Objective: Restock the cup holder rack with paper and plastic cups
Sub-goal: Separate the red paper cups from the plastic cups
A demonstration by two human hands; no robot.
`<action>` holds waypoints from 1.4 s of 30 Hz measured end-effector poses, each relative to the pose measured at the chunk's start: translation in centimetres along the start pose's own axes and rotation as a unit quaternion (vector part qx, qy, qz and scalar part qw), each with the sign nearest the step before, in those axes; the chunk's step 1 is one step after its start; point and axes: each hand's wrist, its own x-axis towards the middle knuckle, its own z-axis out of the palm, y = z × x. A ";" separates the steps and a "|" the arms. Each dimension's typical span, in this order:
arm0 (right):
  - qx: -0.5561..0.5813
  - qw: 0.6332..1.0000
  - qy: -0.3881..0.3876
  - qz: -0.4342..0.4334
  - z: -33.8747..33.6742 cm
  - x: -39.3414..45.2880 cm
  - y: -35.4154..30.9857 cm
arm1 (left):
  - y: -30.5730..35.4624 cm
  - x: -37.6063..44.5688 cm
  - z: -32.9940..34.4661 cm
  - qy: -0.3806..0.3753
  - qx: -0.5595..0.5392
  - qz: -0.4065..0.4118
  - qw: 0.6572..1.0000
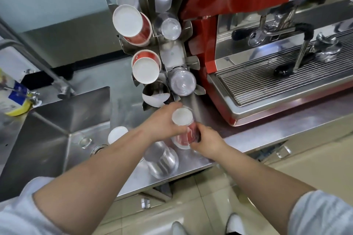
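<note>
A steel cup holder rack (172, 55) stands on the counter with red paper cups (133, 25) and clear plastic cups (182, 82) poking out of its tubes. One lower tube (155, 94) shows a bare steel inside. Just below the rack both hands hold a stack of red paper cups (184, 129), bottom end up. My left hand (164, 122) grips its upper part and my right hand (206, 141) grips its lower end. A stack of clear plastic cups (162, 160) lies on the counter under my left forearm. Another white cup bottom (116, 134) shows beside that forearm.
A red espresso machine (248, 53) with a steel drip tray (277, 82) stands right of the rack. A steel sink (57, 129) with a tap (57, 82) lies to the left. The counter's front edge (172, 175) runs just below the plastic cups.
</note>
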 end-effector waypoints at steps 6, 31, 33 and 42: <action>0.040 0.999 0.018 0.001 -0.3 0.1 -0.4 | -0.3 -0.3 -0.8 0.007 -0.019 0.004 1.000; 0.212 0.970 0.102 -0.059 -5.2 -6.2 -5.8 | 2.4 -6.4 -5.2 0.127 -0.017 0.124 0.984; 0.214 0.970 0.098 -0.066 -5.2 -6.4 -6.5 | 2.2 -7.2 -5.7 0.136 -0.025 0.127 0.982; 0.222 0.970 0.066 -0.076 -3.5 -6.9 -8.9 | 0.1 -10.7 -7.0 0.172 -0.051 0.097 0.979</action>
